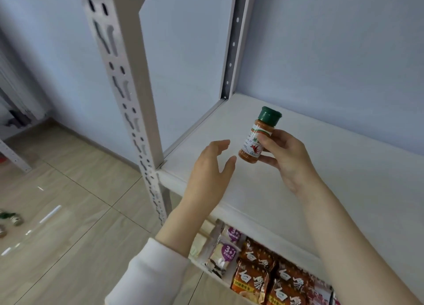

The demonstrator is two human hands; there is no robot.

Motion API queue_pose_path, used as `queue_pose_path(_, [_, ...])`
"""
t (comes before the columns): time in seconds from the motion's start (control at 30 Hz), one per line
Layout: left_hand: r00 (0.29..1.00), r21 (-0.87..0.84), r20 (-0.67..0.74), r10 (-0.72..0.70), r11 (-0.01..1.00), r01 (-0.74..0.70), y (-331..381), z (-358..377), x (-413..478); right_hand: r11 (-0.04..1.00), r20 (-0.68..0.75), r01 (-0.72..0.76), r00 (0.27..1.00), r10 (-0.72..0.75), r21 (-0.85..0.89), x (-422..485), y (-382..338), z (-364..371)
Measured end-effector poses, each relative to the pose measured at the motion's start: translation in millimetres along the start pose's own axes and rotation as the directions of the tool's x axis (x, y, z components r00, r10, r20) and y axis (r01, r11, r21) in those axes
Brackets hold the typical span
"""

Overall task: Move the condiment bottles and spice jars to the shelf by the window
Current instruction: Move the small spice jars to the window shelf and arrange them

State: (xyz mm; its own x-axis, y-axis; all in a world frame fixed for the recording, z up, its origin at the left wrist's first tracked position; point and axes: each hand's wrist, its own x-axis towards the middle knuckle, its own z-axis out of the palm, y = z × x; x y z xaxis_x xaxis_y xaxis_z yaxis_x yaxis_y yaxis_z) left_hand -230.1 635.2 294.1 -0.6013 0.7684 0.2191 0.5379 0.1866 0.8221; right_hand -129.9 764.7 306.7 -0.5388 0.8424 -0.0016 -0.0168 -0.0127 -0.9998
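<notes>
My right hand (288,157) grips a small spice jar (259,136) of orange-red powder with a green cap and a chili label. It holds the jar slightly tilted above the bare white shelf board (321,185). My left hand (210,167) hovers just left of the jar with fingers relaxed, not touching it. Several more small jars (10,219) lie on the floor at the far left edge, partly cut off.
A white perforated steel post (128,98) stands at the shelf's front left corner, another post (234,40) at the back. The lower shelf holds orange noodle packets (263,272) and purple-labelled packets (223,254). Beige tiled floor (68,213) spreads to the left.
</notes>
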Motion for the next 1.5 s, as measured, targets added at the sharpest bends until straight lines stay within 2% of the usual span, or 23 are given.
queue_pose_path(0.13, [0.997, -0.073, 0.038, 0.071, 0.995, -0.069, -17, -35, -57, 1.0, 0.059, 0.0, 0.998, -0.001, 0.015, -53, 10, 18])
queue_pose_path(0.27, [1.0, -0.081, -0.002, 0.031, 0.996, -0.031, -53, -85, -104, 0.999, 0.114, -0.023, 0.993, 0.026, -0.024, -105, 19, 59])
queue_pose_path(0.47, [0.995, 0.035, -0.08, -0.067, 0.997, 0.07, -116, -159, -152, 0.998, 0.2, -0.063, 0.978, 0.062, -0.004, -150, 36, 156])
queue_pose_path(0.6, [0.968, 0.11, -0.164, -0.191, 0.972, 0.21, -162, -201, -174, 0.993, 0.282, -0.092, 0.953, 0.109, -0.071, -159, 51, 225])
queue_pose_path(0.8, [0.901, 0.086, -0.276, -0.336, 0.925, 0.371, -219, -253, -192, 0.988, 0.397, -0.112, 0.906, 0.144, -0.103, -148, 75, 323])
queue_pose_path(0.93, [0.861, 0.084, -0.334, -0.384, 0.897, 0.433, -256, -290, -183, 0.983, 0.488, -0.149, 0.853, 0.184, -0.11, -131, 89, 391])
queue_pose_path(1.13, [0.807, 0.096, -0.43, -0.405, 0.868, 0.487, -308, -354, -128, 0.986, 0.605, -0.136, 0.779, 0.166, -0.095, -70, 95, 492])
queue_pose_path(1.5, [0.687, 0.129, -0.531, -0.496, 0.754, 0.644, -400, -467, -48, 0.98, 0.739, -0.113, 0.644, 0.198, -0.165, 10, 108, 673])
